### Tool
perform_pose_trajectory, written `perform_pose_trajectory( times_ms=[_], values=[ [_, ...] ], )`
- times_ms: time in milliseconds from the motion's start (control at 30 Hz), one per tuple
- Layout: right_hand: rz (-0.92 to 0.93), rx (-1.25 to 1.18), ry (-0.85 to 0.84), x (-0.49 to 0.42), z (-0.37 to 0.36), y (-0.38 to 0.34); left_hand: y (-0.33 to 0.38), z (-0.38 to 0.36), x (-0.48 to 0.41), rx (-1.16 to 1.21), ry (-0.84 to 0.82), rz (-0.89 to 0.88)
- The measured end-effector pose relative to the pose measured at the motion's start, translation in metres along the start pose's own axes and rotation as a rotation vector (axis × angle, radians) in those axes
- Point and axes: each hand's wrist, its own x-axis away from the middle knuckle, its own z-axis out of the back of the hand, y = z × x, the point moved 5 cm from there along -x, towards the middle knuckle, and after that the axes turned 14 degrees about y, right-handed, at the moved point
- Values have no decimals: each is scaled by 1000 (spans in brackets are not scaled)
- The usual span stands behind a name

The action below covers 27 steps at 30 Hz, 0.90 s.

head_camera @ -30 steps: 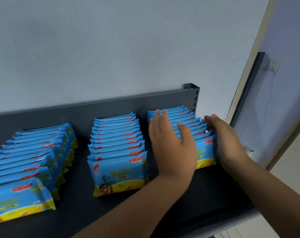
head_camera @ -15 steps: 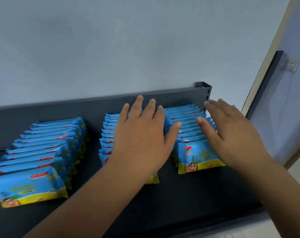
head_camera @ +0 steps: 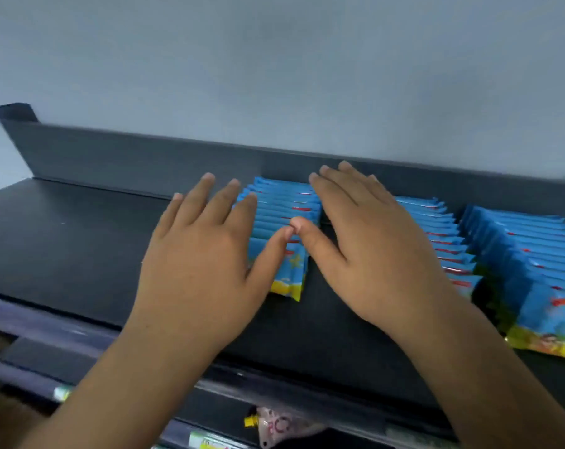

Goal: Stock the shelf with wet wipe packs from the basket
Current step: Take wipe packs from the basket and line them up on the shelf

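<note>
Wet wipe packs (head_camera: 284, 209) stand in a row on the shelf (head_camera: 64, 241) between the left hand (head_camera: 203, 267) and right hand (head_camera: 371, 254), both flat, fingers spread, thumb tips meeting.

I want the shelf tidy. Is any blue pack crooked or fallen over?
Nothing stands out. The left row, middle row and right row of packs sit in neat lines on the shelf. The right hand hides part of the middle row.

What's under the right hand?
A row of blue wet wipe packs on the dark shelf. Only the row's right side shows; the right hand covers the rest, so whether it touches them cannot be seen.
</note>
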Motion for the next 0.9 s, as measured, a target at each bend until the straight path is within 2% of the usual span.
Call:
perform_pose_trajectory(
  times_ms=[233,500,700,900],
  values=[
    [211,-253,-40,-23,-57,-211,-178,91,80,-225,-23,230],
    [421,-550,-144,2,-119,-463,-356,193,208,-448,-113,555],
    [553,-634,-280,31,-156,-574,-430,227,281,-560,-206,750],
    [630,-689,-346,34,-196,-632,-477,227,311,-586,-210,857]
  ],
)
